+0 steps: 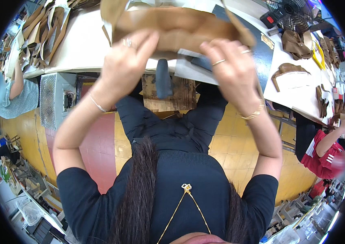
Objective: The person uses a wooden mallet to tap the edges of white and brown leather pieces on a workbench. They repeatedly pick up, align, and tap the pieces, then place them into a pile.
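Top centre, left hand (125, 65) and right hand (232, 65) pinch the brown workpiece (180, 20) by its near edge! It looks already shaped; how much remains, I can't tell.

Strips (45, 32) lie on the table (84, 40) left of the workpiece (176, 22), with a fan (293, 14) on its right.
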Demonstrator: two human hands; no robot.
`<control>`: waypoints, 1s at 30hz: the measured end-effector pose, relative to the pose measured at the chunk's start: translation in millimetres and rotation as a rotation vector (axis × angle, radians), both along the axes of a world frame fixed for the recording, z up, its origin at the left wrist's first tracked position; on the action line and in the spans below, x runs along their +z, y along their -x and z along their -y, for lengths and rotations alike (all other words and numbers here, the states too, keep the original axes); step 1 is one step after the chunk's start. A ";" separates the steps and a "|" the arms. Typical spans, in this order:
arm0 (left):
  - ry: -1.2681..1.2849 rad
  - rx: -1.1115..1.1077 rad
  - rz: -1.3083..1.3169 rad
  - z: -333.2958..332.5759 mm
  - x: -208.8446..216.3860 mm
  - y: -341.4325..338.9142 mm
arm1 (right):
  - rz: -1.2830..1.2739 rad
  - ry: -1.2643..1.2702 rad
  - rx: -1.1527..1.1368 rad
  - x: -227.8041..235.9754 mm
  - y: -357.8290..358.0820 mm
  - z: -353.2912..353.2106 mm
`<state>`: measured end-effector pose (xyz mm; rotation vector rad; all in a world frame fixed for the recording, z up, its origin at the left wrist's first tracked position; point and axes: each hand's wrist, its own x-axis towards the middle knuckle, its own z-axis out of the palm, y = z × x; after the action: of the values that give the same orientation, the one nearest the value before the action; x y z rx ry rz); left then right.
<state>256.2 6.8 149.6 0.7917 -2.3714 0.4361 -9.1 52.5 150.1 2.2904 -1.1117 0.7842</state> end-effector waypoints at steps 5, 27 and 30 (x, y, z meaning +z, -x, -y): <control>-0.371 0.141 0.189 -63.8 -100.9 -30.3 | -0.003 -0.342 0.036 -103.8 -37.4 -25.6; -0.476 0.200 0.112 -65.9 -153.3 -17.3 | 0.239 -0.564 -0.102 -161.0 -66.9 -50.9; -0.540 0.221 0.105 -70.4 -159.8 -12.9 | 0.272 -0.555 -0.105 -167.7 -69.7 -49.8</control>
<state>269.1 77.3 -10.2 1.3075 -2.5402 -0.0944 60.6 102.3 -17.6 2.5840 -1.7392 0.8426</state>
